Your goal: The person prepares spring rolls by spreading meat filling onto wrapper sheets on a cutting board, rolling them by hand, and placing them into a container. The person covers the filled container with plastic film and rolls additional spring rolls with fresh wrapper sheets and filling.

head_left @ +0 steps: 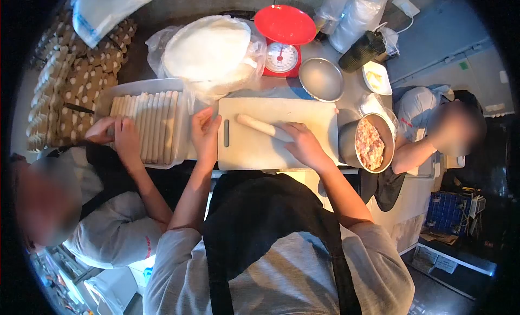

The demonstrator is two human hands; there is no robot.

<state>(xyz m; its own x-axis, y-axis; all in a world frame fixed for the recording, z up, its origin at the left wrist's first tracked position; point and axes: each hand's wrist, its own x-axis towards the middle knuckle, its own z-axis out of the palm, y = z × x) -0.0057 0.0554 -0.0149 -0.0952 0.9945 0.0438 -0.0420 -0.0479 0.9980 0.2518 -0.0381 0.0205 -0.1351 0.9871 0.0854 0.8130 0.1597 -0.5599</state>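
Observation:
A long pale uncooked roll [254,124] lies at a slant on the white cutting board [281,158]. My right hand [304,146] is over its right end, with the fingers closed around that end and hiding it. Beside the board's left edge, my left hand [206,135] is raised with palm turned inward, thumb and fingers apart, holding nothing. Left of it stands a plastic tub [184,136] with several similar rolls [146,125] in rows. Behind the board, a stack of round white wrapper sheets [208,49] sits in clear plastic.
A pot of minced filling [370,144] stands at the board's right. Behind are a metal bowl [321,79], a red scale [283,57] and a white dish [376,78]. A co-worker's hands [122,133] reach over the tub; another person [428,114] stands right. Egg trays [92,71] are stacked left.

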